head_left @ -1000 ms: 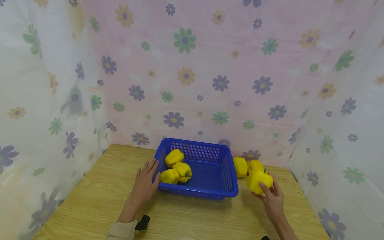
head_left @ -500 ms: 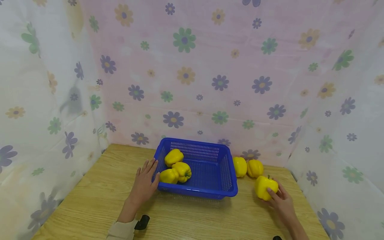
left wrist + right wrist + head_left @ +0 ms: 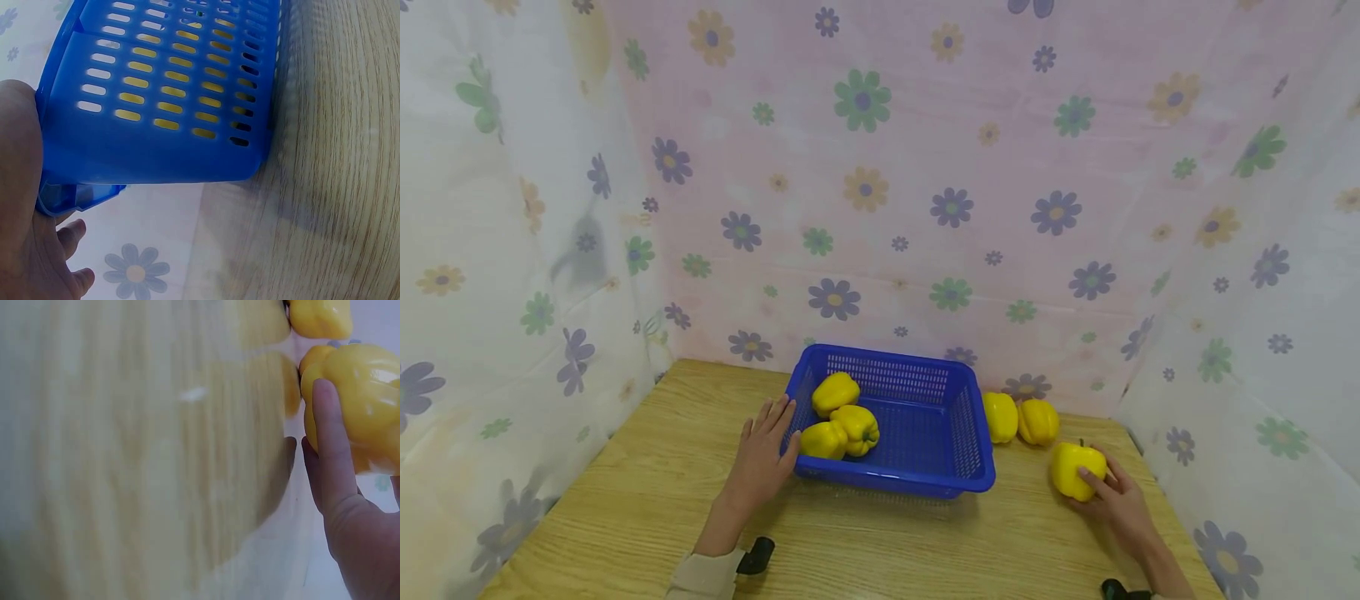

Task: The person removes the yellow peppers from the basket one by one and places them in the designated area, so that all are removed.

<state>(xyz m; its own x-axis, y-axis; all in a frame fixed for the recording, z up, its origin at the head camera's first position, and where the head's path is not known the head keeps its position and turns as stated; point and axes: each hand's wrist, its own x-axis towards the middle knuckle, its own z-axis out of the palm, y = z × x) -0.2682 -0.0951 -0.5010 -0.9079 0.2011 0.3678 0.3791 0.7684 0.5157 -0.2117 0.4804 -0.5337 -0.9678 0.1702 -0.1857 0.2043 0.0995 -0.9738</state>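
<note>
My right hand [image 3: 1120,508] holds a yellow bell pepper [image 3: 1077,472], stem up, near the table's right side. The thumb lies across the near side of that pepper [image 3: 365,394] in the right wrist view; whether it touches the table I cannot tell. My left hand [image 3: 762,458] rests on the left rim of a blue plastic basket [image 3: 898,482], its fingers laid loosely along the edge. Three yellow peppers [image 3: 836,395] lie at the basket's left end. In the left wrist view, yellow shows through slots in the basket wall [image 3: 144,156].
Right of the basket, two more yellow peppers sit side by side, one pepper [image 3: 1001,417] close to the basket wall and another pepper [image 3: 1038,422] beyond it. Flower-printed cloth [image 3: 898,167] surrounds the wooden table [image 3: 850,550] at the back and both sides.
My right hand has carried its pepper rightward and slightly toward me, away from the two loose peppers, and the pepper has turned more upright. My left hand and the basket have stayed put.
</note>
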